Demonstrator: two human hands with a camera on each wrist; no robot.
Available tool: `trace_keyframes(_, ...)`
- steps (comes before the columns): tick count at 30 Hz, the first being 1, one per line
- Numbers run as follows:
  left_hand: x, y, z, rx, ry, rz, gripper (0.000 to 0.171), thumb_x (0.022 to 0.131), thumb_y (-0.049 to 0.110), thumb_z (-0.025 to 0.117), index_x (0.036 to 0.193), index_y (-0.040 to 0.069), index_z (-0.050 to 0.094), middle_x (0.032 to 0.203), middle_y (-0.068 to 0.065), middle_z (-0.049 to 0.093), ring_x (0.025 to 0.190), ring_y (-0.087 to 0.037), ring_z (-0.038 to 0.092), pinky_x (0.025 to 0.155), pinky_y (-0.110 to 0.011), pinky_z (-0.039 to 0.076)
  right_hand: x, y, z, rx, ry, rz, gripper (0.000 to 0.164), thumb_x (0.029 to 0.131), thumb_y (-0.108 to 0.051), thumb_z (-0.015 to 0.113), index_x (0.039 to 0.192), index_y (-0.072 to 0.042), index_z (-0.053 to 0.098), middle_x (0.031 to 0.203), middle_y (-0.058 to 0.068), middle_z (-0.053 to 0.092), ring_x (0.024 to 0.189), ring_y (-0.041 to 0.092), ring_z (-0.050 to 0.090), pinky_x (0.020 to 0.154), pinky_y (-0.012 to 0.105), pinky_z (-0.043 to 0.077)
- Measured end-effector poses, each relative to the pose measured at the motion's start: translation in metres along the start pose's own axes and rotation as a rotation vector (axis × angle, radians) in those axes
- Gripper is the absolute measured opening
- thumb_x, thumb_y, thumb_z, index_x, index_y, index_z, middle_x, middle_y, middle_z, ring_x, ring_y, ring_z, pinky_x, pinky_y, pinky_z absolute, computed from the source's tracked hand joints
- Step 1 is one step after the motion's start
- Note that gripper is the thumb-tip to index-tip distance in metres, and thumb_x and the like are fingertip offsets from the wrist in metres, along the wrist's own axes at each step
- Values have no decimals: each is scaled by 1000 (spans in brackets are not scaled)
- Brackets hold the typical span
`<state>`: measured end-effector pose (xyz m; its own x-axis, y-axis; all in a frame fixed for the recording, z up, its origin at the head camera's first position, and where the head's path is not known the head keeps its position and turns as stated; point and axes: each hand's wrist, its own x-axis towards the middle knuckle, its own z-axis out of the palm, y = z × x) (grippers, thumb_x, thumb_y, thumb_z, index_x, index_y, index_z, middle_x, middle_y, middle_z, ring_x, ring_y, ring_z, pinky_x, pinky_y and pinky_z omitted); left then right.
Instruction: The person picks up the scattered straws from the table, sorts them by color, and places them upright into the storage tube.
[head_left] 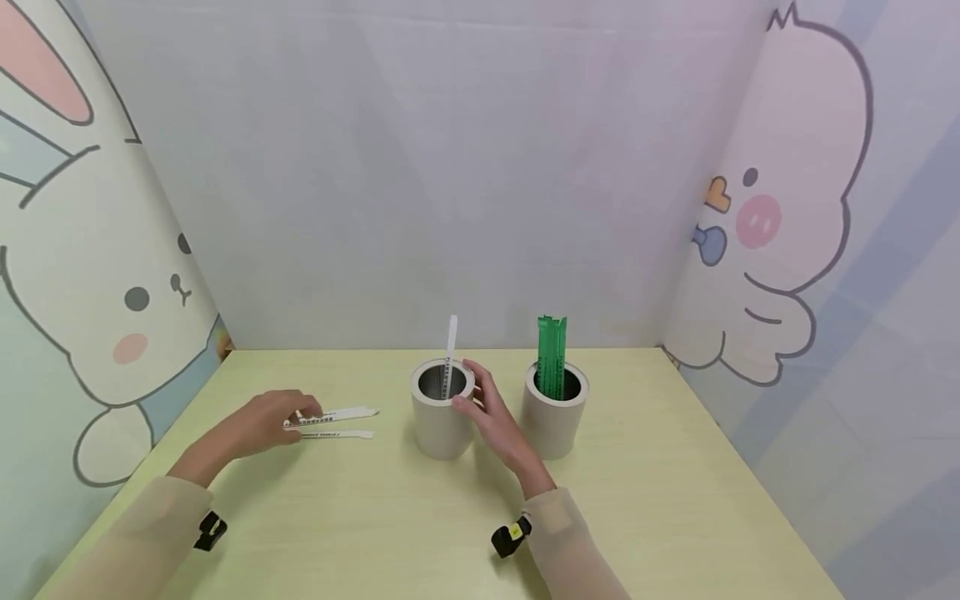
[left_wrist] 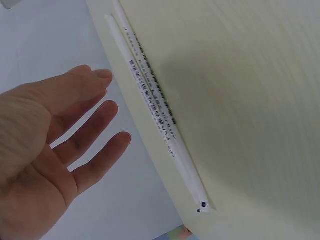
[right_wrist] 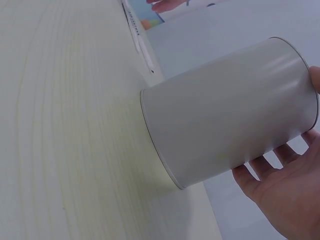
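Note:
My left hand [head_left: 273, 421] hovers over several white paper-wrapped straws [head_left: 341, 414] lying on the table at left. In the left wrist view, a gap separates the bent fingers [left_wrist: 107, 112] from the printed white straws [left_wrist: 150, 100], and nothing is between fingers and thumb. The right hand [head_left: 491, 412] holds a light grey round cup [head_left: 442, 433] by its right side near the rim. In the right wrist view its fingers [right_wrist: 245, 180] curl round the upright cup [right_wrist: 230, 110], which rests on the table. One white wrapped straw [head_left: 451, 342] stands inside that cup.
To the right, close by my right hand, a second grey cup [head_left: 555, 429] holds several green wrapped straws [head_left: 552, 354]. Both cups stand on the pale wooden table [head_left: 360, 517]. A grey backdrop [head_left: 420, 183] closes the far edge, with cartoon-printed cloth on both sides.

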<state>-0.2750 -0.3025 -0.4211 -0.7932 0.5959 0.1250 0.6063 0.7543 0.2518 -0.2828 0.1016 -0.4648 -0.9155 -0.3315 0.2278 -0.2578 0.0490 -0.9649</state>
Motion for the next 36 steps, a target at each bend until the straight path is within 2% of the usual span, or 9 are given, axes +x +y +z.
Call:
trace_keyframes(4, -5, -11, 11, 5, -35, 9, 38, 82, -7, 85, 113, 11, 72, 103, -2, 72, 91, -25, 70, 76, -37, 60, -1, 0, 1, 9, -5, -1, 67, 110, -24, 57, 168, -26, 24, 170, 8, 32, 153, 37, 35, 124, 62, 33)
trace_keyframes(7, -4, -16, 19, 13, -46, -11, 35, 84, -8, 84, 111, 12, 73, 102, -1, 71, 91, -24, 70, 76, -38, 60, -2, -1, 1, 9, 0, -3, 67, 110, -24, 58, 168, -27, 24, 169, 8, 33, 153, 37, 35, 124, 61, 33)
trace_keyframes(10, -2, -16, 24, 15, -57, -55, 33, 86, -6, 83, 108, 15, 73, 101, 2, 71, 91, -21, 68, 78, -39, 59, -1, 0, 1, -1, 6, -11, 67, 110, -23, 57, 168, -25, 24, 170, 7, 32, 153, 36, 35, 124, 62, 33)
trace_keyframes(14, 0, -15, 27, 30, -54, -75, 29, 88, -5, 81, 105, 18, 73, 98, 5, 69, 88, -17, 63, 77, -38, 57, -1, -1, 1, -1, 7, -15, 68, 109, -24, 58, 168, -25, 24, 170, 6, 32, 154, 35, 34, 124, 61, 32)
trace_keyframes(19, -1, -15, 28, 26, -25, -32, 32, 89, -11, 76, 102, 18, 73, 94, 6, 69, 82, -11, 59, 72, -33, 55, -1, -2, 1, 9, 1, -15, 68, 109, -25, 58, 168, -27, 25, 170, 7, 32, 154, 35, 34, 124, 61, 32)
trace_keyframes(27, -2, -17, 31, 23, -12, 19, 31, 91, -10, 75, 101, 20, 72, 95, 5, 70, 83, -12, 64, 73, -34, 57, -1, 0, 1, 11, -5, -4, 68, 110, -24, 58, 168, -27, 24, 170, 8, 31, 155, 37, 33, 124, 61, 32)
trace_keyframes(32, 1, -12, 28, 31, 74, 101, 34, 87, -13, 78, 105, 16, 74, 95, 4, 73, 84, -15, 68, 73, -35, 59, -1, 0, 1, 3, -9, -3, 68, 110, -27, 58, 168, -27, 23, 171, 7, 29, 157, 37, 30, 125, 62, 30)
trace_keyframes(36, 9, -2, 18, 10, 129, 107, 34, 86, -11, 81, 109, 14, 74, 94, 4, 73, 85, -13, 69, 73, -35, 60, 0, 1, 0, -4, -3, -8, 67, 110, -28, 57, 168, -28, 24, 172, 6, 29, 157, 36, 30, 125, 61, 30)
